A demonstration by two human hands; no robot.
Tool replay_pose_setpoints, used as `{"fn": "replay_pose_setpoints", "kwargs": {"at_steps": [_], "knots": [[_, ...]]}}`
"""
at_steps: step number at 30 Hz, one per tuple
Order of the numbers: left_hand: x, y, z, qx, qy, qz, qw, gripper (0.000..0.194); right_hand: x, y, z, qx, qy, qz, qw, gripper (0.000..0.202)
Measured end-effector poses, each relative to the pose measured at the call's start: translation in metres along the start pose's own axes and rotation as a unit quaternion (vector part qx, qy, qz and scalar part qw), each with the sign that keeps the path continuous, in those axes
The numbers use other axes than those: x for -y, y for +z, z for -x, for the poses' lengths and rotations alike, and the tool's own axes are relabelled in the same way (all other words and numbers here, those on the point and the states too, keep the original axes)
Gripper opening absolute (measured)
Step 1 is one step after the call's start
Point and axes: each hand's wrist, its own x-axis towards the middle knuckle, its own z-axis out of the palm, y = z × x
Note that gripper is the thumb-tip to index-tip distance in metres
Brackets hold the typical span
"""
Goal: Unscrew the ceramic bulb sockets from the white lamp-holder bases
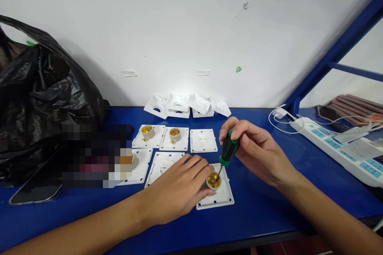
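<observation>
My right hand grips a green and black screwdriver, its shaft slanting down into a round lamp socket with a brass-coloured inside. The socket sits on a square white plate. Around the socket's left side my left hand is closed, fingers behind and thumb in front. Just left, partly hidden by that hand, lies another white plate. Behind are two plates with sockets, a left socket and a middle socket, beside a bare white plate.
Several white covers are heaped against the wall. A black plastic bag and a phone lie left, near a blurred-out patch. A white power strip with cables runs along the right, by a blue metal frame.
</observation>
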Motion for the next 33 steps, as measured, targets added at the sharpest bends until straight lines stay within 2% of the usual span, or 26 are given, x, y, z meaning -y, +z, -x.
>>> {"fn": "replay_pose_setpoints", "kwargs": {"at_steps": [2,5,8,10,14,18,21,25,28,33], "knots": [[-0.0002,-0.0003,-0.0005,0.002,-0.001,0.002,1.0,0.028,-0.0003,-0.0014,-0.0003,-0.001,0.006,0.006,1.0,0.021],[-0.0012,-0.0012,-0.0013,0.002,-0.002,0.006,1.0,0.028,-0.002,-0.0037,-0.0014,-0.011,-0.007,0.037,0.999,0.019],[-0.0021,-0.002,-0.0013,-0.003,-0.005,0.008,1.0,0.027,-0.0032,-0.0038,-0.0025,0.004,0.019,0.038,0.999,0.028],[-0.002,-0.002,-0.0007,-0.002,-0.006,0.01,1.0,0.026,-0.0029,-0.0026,-0.0024,0.005,0.025,0.027,0.999,0.025],[-0.0009,-0.0013,0.0004,0.001,-0.002,0.013,1.0,0.026,0.0,-0.0007,-0.0006,-0.011,-0.028,0.076,0.997,0.014],[-0.0006,-0.0025,-0.0005,0.002,-0.006,0.015,1.0,0.027,0.002,-0.0003,0.0003,-0.004,-0.006,0.095,0.995,0.024],[-0.0012,-0.0035,-0.0008,0.003,-0.008,0.016,1.0,0.028,0.0008,0.0006,0.0009,-0.007,-0.027,0.113,0.993,0.019],[-0.0015,-0.0019,0.0009,0.003,-0.001,0.005,1.0,0.031,-0.0014,0.0012,0.0011,-0.009,0.011,0.092,0.996,0.025],[-0.001,-0.0001,0.0017,-0.002,0.006,-0.008,1.0,0.033,-0.0017,-0.0011,-0.0002,-0.023,-0.027,0.104,0.994,0.019],[-0.0006,0.0012,0.0009,-0.01,0.014,-0.034,0.999,0.038,0.0009,-0.0035,-0.0015,0.013,-0.015,0.121,0.992,0.022]]}}
